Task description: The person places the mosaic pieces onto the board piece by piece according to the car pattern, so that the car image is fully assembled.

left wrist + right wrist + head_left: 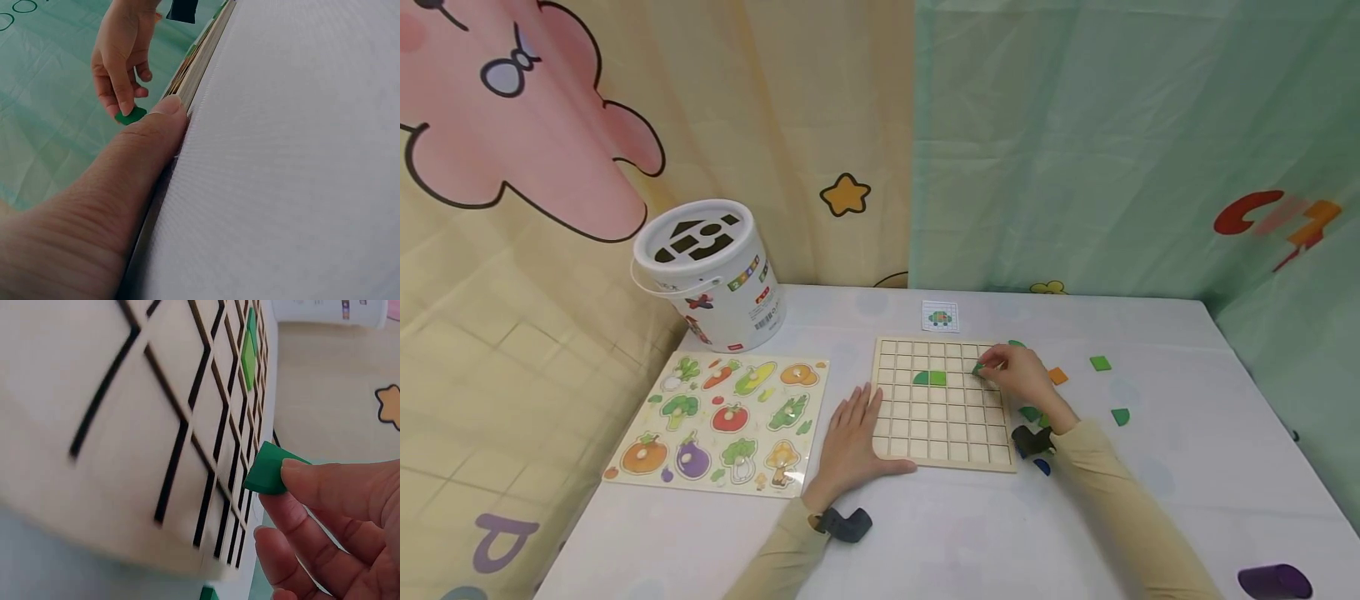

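Note:
A wooden grid board (pixel 943 417) lies on the table. In its upper part a dark green quarter-circle tile (pixel 922 378) sits beside a light green square tile (pixel 937 378). My left hand (pixel 852 442) rests at the board's lower left corner, fingers along the left side and thumb by the front edge. Over the board's upper right, my right hand (pixel 1018 375) pinches a dark green tile (pixel 267 467) between thumb and fingers. Its full outline is partly covered by the fingertips.
A picture card (pixel 940 317) lies behind the board. Right of it are loose tiles, among them an orange square (pixel 1057 376) and a green square (pixel 1101 363). A vegetable puzzle (pixel 718 425) and white bucket (pixel 711 279) stand left. A purple cylinder (pixel 1275 582) lies near right.

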Motion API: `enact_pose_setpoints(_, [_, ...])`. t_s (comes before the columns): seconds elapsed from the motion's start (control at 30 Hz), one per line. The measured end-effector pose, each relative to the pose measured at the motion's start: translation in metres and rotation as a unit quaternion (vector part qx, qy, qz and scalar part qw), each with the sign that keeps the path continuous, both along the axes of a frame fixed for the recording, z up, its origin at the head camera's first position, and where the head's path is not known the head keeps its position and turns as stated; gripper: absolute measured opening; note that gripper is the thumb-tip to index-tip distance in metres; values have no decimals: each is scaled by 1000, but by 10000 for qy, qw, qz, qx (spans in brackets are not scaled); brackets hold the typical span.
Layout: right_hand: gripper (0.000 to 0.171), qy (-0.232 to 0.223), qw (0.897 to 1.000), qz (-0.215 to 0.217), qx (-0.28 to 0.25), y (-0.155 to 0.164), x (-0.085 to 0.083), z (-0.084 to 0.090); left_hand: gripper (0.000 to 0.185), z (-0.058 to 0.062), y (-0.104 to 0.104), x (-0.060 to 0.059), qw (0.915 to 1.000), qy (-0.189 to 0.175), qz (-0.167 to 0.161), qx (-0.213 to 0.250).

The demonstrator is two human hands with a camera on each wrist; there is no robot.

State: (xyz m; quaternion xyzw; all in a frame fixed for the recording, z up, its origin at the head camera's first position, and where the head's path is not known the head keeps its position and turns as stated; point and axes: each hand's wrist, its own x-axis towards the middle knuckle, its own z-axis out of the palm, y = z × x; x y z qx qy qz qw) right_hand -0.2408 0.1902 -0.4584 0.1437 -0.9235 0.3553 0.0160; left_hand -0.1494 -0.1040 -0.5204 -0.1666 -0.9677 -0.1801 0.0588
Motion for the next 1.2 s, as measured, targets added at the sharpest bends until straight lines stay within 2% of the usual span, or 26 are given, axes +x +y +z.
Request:
enact_pose_setpoints(0.13, [8,-44,9998,199,43,-13,0,-1,124,0,0,0,10000,-19,7,-2])
enact_pose_setpoints(0.47, [6,-219,9990,210,313,-32,-4,-5,124,0,1,-1,9999,-110,28,-61])
enact_pose_setpoints(1.2, [11,-487,9966,-102,659,-40,-2,-1,125,0,0,-1,10000,-22,-8,-58])
